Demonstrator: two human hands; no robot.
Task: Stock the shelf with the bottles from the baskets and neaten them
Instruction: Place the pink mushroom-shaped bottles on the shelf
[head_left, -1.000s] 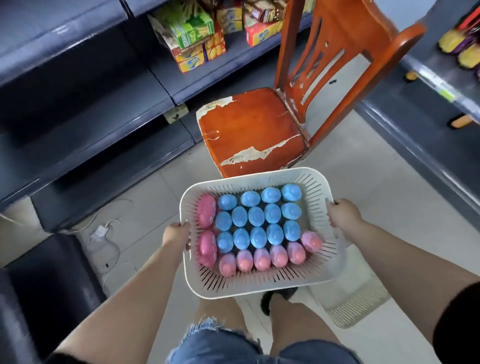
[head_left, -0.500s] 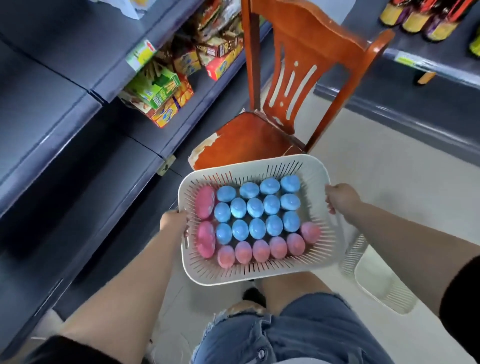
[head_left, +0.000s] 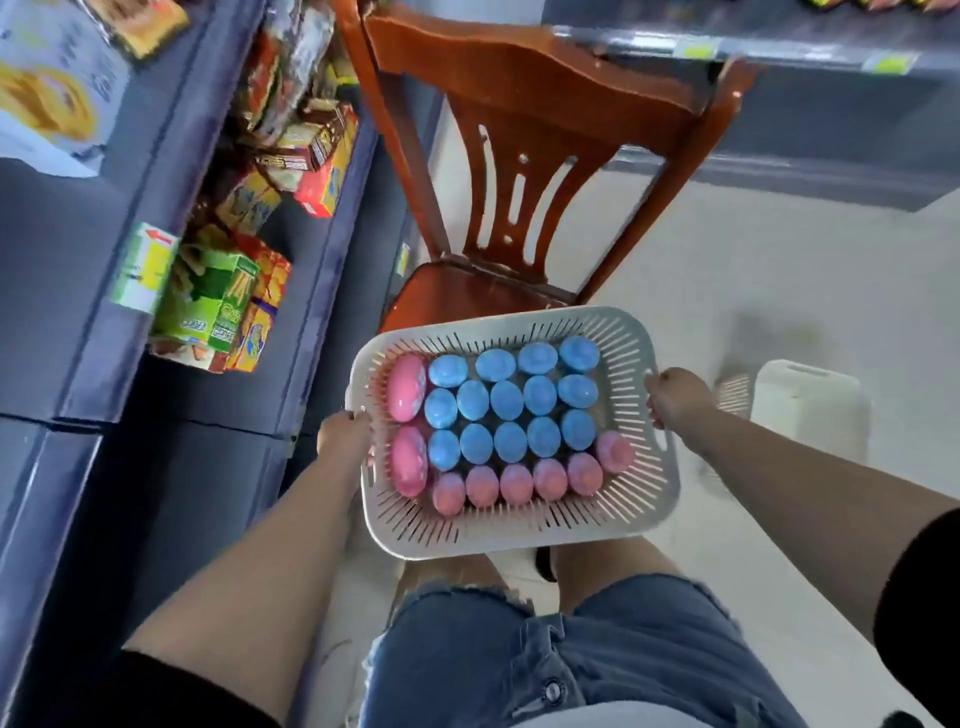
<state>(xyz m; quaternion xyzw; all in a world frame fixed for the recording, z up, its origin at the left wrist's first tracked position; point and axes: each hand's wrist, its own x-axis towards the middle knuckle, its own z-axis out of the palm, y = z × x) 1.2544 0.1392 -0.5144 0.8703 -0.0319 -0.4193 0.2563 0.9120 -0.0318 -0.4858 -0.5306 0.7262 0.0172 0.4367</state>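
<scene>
A white slotted plastic basket (head_left: 519, 535) is held level in front of the person's thighs, over the near edge of the chair seat. It is packed with bottles seen from above. The blue-capped bottles (head_left: 506, 400) stand upright in three tight rows that fill the middle and far part of the basket. A row of pink-capped bottles (head_left: 517, 484) stands along the near wall, with one more at the right end set a little farther back. Two pink bottles (head_left: 408, 387) lie on their sides against the left wall, one behind the other.

The basket is carried at both short ends. The left hand (head_left: 345, 434) is clenched over the left rim, with the fingertips curled onto the edge. The right hand (head_left: 675, 397) is closed around the right rim just above the handle slot, the knuckles facing up. Both forearms reach forward from black sleeves, and frayed blue denim shorts (head_left: 571, 654) are seen below the basket.

Just beyond the basket stands an orange-brown wooden chair (head_left: 524, 171) with a slatted back, its seat partly hidden by the far rim. To the left run dark blue metal shelves (head_left: 78, 322), the nearest tiers bare, the farther ones stocked with green, orange and red snack boxes (head_left: 223, 306). On the pale tiled floor (head_left: 779, 270) to the right, near the right hand, a second white slotted basket (head_left: 805, 400) is seen, blurred. A further dark shelf with yellow price tags crosses the top right.
</scene>
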